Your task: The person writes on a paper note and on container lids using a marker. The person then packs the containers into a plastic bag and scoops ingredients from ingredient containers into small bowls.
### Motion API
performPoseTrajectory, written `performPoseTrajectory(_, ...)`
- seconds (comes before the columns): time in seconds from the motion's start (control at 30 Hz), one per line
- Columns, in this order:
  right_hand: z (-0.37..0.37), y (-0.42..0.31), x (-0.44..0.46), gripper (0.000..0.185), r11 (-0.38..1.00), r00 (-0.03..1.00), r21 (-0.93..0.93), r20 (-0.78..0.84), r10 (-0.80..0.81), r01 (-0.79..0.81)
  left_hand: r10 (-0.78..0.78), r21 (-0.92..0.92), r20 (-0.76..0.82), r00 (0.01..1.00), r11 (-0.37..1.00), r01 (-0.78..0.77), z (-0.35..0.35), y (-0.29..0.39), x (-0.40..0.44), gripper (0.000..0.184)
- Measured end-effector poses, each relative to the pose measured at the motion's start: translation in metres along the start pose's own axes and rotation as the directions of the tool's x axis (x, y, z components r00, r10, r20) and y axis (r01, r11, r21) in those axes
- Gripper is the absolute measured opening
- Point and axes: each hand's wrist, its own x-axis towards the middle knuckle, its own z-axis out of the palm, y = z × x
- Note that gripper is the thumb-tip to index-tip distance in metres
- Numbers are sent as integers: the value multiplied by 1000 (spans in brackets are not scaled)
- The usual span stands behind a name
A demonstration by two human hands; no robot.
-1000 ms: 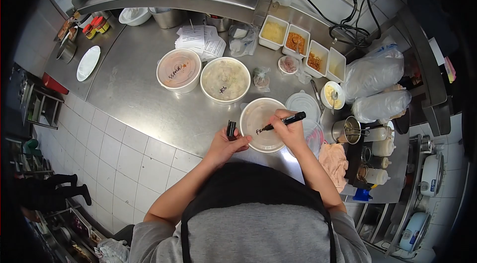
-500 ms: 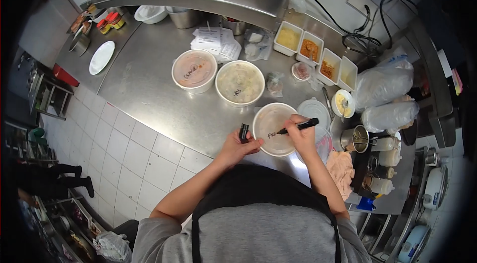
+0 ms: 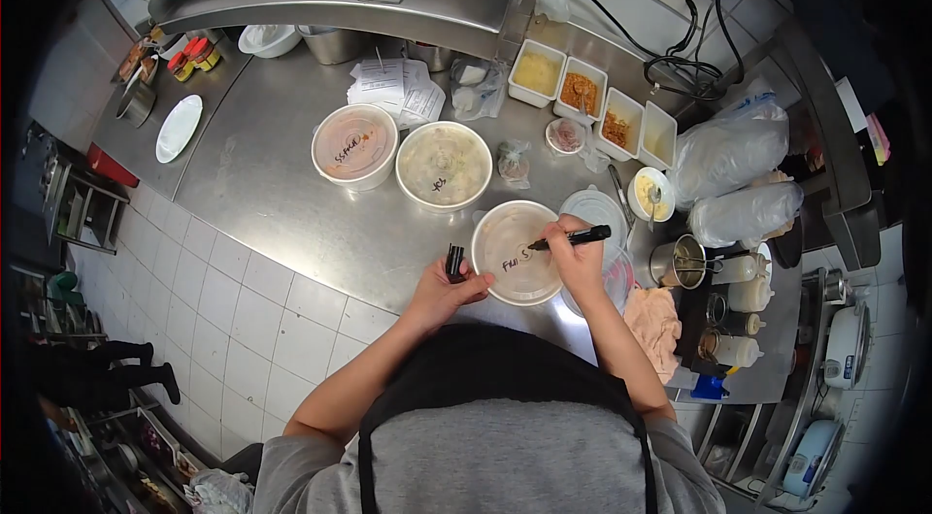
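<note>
My right hand (image 3: 577, 260) grips a black marker (image 3: 587, 235), its tip at the translucent lid of a round tub (image 3: 510, 228). Dark handwritten letters run across that lid. In my left hand (image 3: 442, 293) is the black marker cap (image 3: 453, 264), while the thumb rests at the tub's left rim. Two more lidded tubs with black writing stand behind it: one with reddish contents (image 3: 351, 137) and one with pale contents (image 3: 442, 165). Loose clear lids (image 3: 588, 206) lie just right of the tub, partly under my right hand and forearm.
White trays of toppings (image 3: 581, 87) line the back right, near filled plastic bags (image 3: 733, 150). A peach cloth (image 3: 652, 330), a metal pot (image 3: 678, 262) and squeeze bottles (image 3: 748, 296) are at the right. Papers (image 3: 398, 92) lie behind the tubs. Another person's legs (image 3: 121, 368) show at left.
More letters now show on the near lid, and the marker tip has shifted slightly along it. The whole view has moved a little; both hands keep their holds.
</note>
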Motion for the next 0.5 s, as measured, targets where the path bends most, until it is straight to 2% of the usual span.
performPoseTrajectory(0.1,-3,3,1,25,997,996,-64,76,-37,42,-5,34,-4,1000,999,5,0,2,-1,31)
performPoseTrajectory(0.2,-1,-2,2,24,999,1000,46,23,19,-20,-4,21,0,1000,1000,4,0,0,-1,31)
performPoseTrajectory(0.3,-5,6,3,23,993,993,-85,92,-74,82,-12,47,-22,1000,999,13,0,0,0,31)
performPoseTrajectory(0.4,-4,-1,3,23,986,990,91,21,138,-139,-16,28,-10,1000,999,17,2,3,-2,31)
performPoseTrajectory(0.5,-8,11,5,24,1000,996,5,89,-13,13,-16,31,-29,999,999,16,2,1,-1,32)
